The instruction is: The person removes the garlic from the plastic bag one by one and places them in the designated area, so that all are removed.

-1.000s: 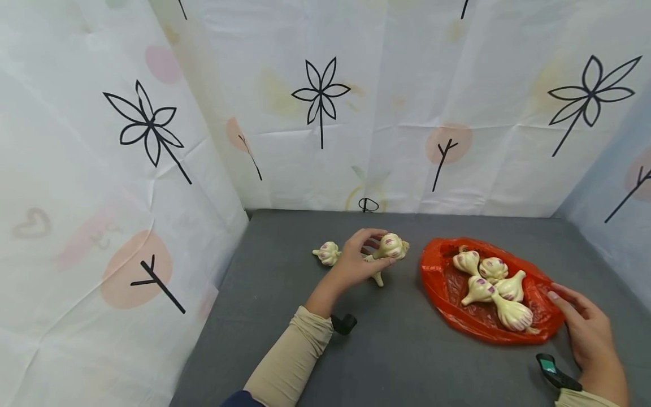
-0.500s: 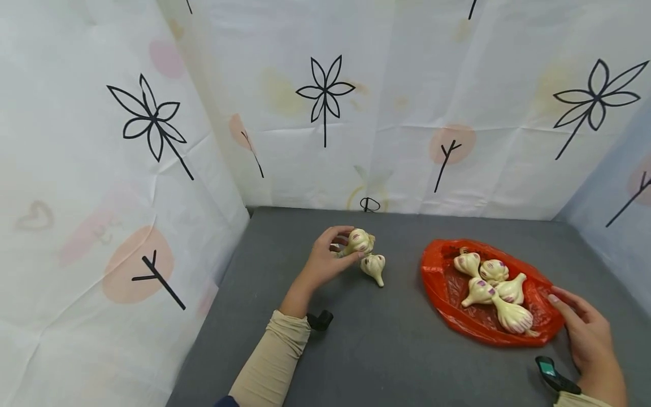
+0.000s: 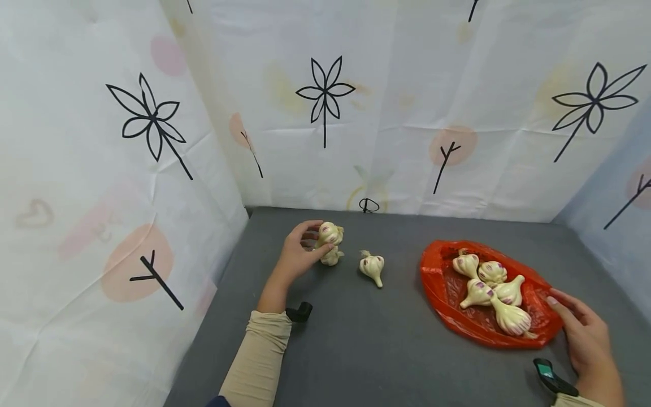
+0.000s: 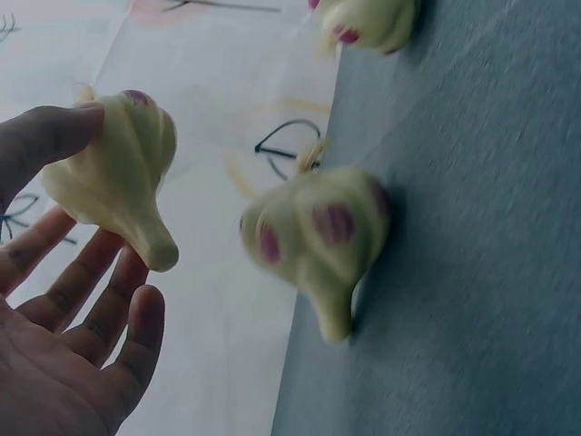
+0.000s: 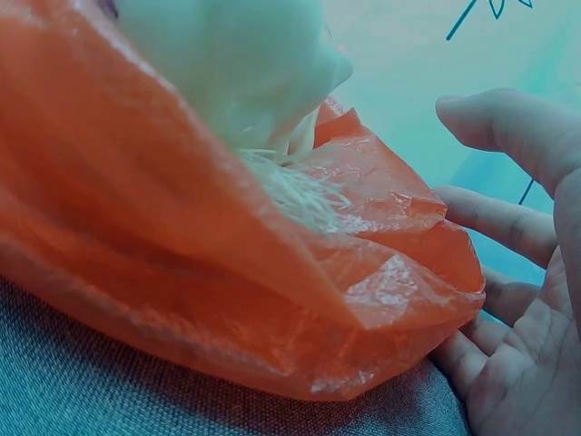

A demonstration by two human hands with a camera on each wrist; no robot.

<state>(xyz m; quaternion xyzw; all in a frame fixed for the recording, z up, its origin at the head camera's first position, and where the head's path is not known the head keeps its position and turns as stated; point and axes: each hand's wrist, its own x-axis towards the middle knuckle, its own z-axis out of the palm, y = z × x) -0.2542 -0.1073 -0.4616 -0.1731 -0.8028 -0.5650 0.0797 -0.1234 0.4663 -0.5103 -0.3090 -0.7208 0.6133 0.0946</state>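
Note:
My left hand (image 3: 296,255) pinches a garlic bulb (image 3: 330,233) between thumb and fingers, above the grey table. In the left wrist view the held bulb points its stem downward, clear of the surface. Just below it in the head view lies a second garlic bulb (image 3: 331,258), partly covered by the hand. A third garlic bulb (image 3: 372,267) rests to the right, stem toward me. Several garlic bulbs (image 3: 510,291) lie inside an opened red plastic bag (image 3: 432,277). At the bag's right side, my right hand (image 3: 587,339) touches the crumpled edge (image 5: 436,263) with loosely spread fingers.
The grey table (image 3: 356,350) meets a white patterned cloth wall (image 3: 396,169) at the back. Similar cloth walls rise on the left and right. A black wrist device (image 3: 554,379) sits by the right wrist, another black piece (image 3: 299,312) by the left.
My left hand has carried the garlic bulb leftward, away from the bag, uncovering the middle bulb and coming over the leftmost one. The right hand stays at the bag.

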